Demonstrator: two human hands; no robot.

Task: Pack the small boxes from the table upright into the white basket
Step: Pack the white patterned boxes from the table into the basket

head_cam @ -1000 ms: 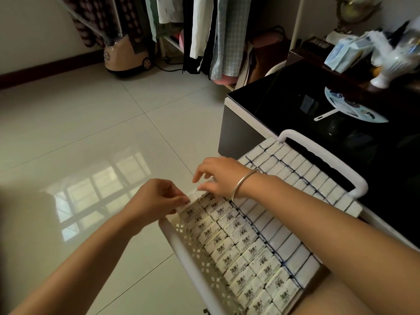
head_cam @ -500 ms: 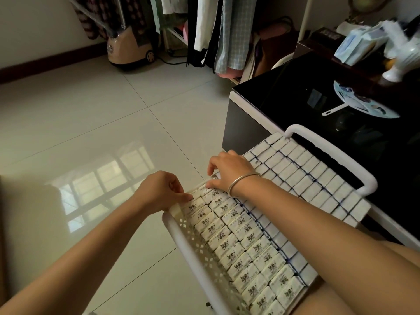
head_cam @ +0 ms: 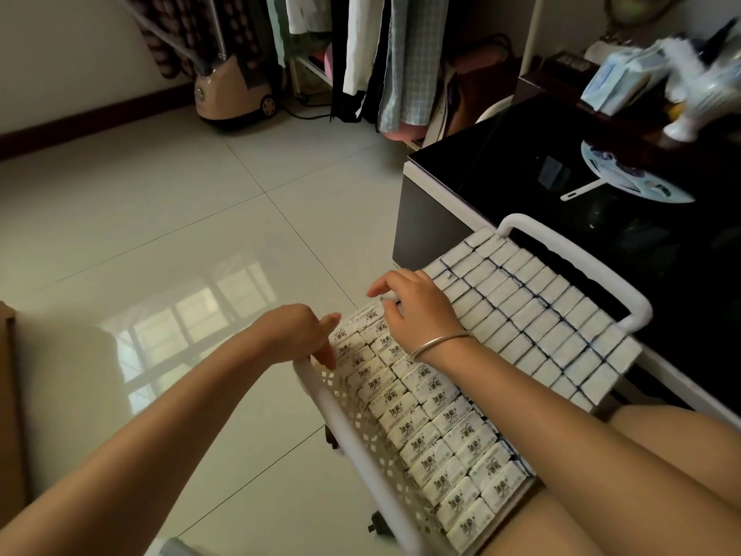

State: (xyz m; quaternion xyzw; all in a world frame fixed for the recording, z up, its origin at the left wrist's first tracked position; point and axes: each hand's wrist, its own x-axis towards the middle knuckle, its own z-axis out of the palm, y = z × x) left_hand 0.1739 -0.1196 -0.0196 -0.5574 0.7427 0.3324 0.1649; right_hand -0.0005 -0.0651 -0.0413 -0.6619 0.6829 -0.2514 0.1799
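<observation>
Currently the white plastic lattice basket [head_cam: 349, 431] lies across my bare thighs [head_cam: 661, 443], and its right-side loop handle reaches over the glossy black table [head_cam: 501, 166]. Small white boxes [head_cam: 425, 399] fill the basket in tight rows. The two rows nearest the left wall show printed faces. The rows toward the right stand upright, plain narrow ends up, and rise above the rim.

Right hand [head_cam: 417, 311]: positioned over the far end of the printed rows, with a thin silver bangle [head_cam: 441, 342] on the wrist. My fingers are curled downward and pinch one box at its upper edge.

Left hand [head_cam: 296, 335]: positioned at the far-left corner of the basket, just beside my right hand but apart from it. The fingers are curled, and thumb and fingertips rest on the end box of the outermost row, against the lattice wall. Whether I pinch that box or only touch it — I cannot tell.

Surroundings: a round pale hand fan [head_cam: 633, 174] lies flat on the table. A pale tiled floor [head_cam: 180, 202] extends to the left. At the far wall, a beige wheeled garment steamer [head_cam: 232, 94] stands beside a rack of hanging clothes [head_cam: 381, 54].
</observation>
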